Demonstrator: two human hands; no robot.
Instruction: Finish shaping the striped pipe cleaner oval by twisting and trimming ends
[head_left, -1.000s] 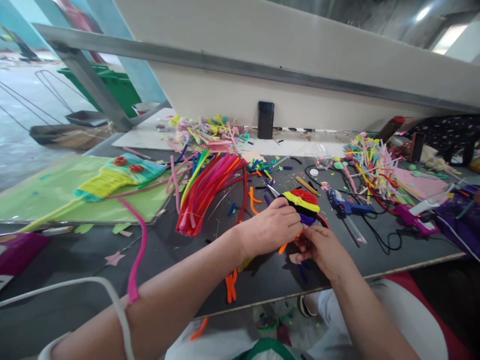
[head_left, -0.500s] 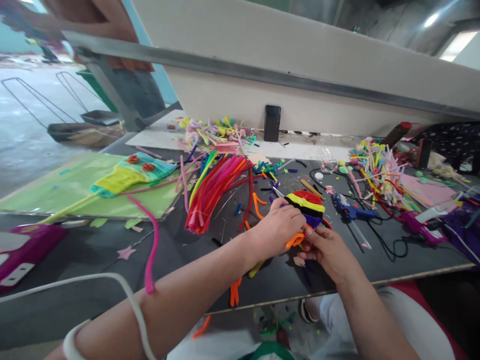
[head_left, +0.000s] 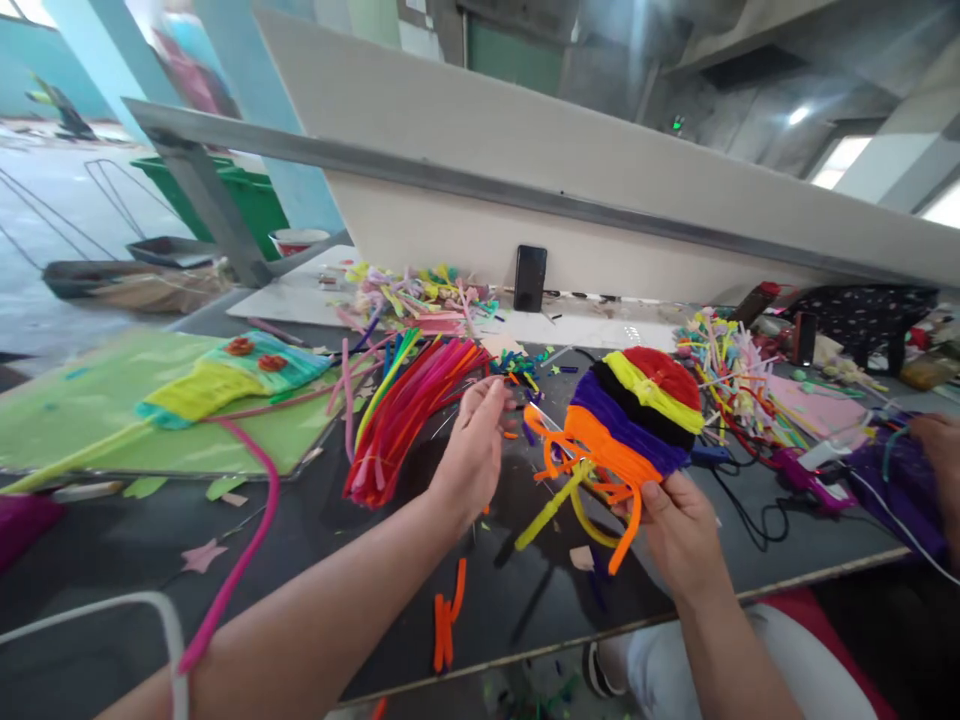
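My right hand grips the lower edge of a striped pipe-cleaner piece, thumb in front. Its rounded face runs in red, yellow, black, purple and orange bands, with loose orange ends hanging at the lower left. Below those ends a yellow-green pipe cleaner sticks out. My left hand is raised to the left of the piece, apart from it, fingers loosely spread and nothing visible in them. Just beside that hand lies a bundle of red, pink and orange pipe cleaners.
A yellow and turquoise fuzzy craft piece rests on a green sheet. A phone leans against the white board. Mixed pipe cleaners are heaped at right, near a magenta power strip. Another person's hand shows at the right edge.
My left hand has let go of the striped piece and moved left and up. The piece, held in my right hand, is now turned face-on and shows larger.
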